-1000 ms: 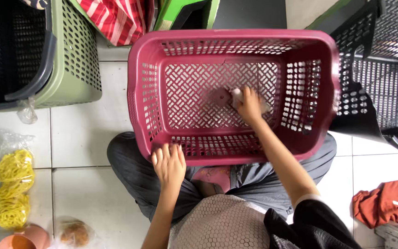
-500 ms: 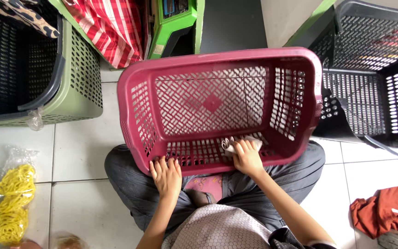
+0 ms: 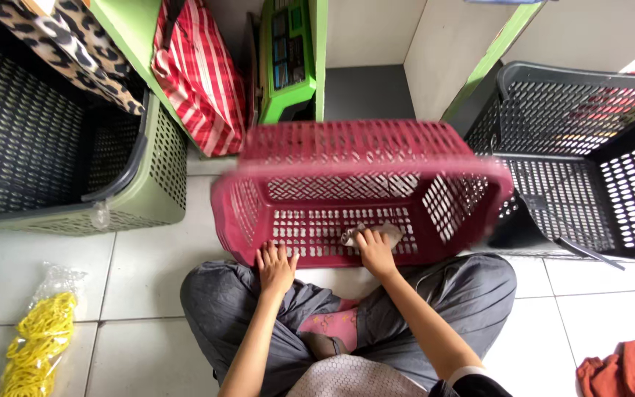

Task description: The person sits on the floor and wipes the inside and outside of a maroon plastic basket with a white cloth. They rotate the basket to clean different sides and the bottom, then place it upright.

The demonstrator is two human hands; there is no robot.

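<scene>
A maroon perforated plastic basket [image 3: 376,151] is tipped up on the floor in front of my crossed legs, its open side facing me and its rim blurred. My left hand [image 3: 275,267] rests flat on the basket's near lower wall, fingers spread. My right hand [image 3: 375,251] presses a small grey cloth [image 3: 354,235] against that same inner wall, just right of the left hand.
Stacked black and olive baskets [image 3: 112,169] stand at the left, black baskets [image 3: 589,169] at the right. A red striped bag [image 3: 200,81] and a green scale [image 3: 288,66] sit behind. A bag of yellow bands [image 3: 34,338] lies lower left, a red cloth [image 3: 626,367] lower right.
The basket has tilted up toward me from lying flat. My right hand with the cloth has moved from the basket's floor to its near wall; the left hand stayed on the near edge.
</scene>
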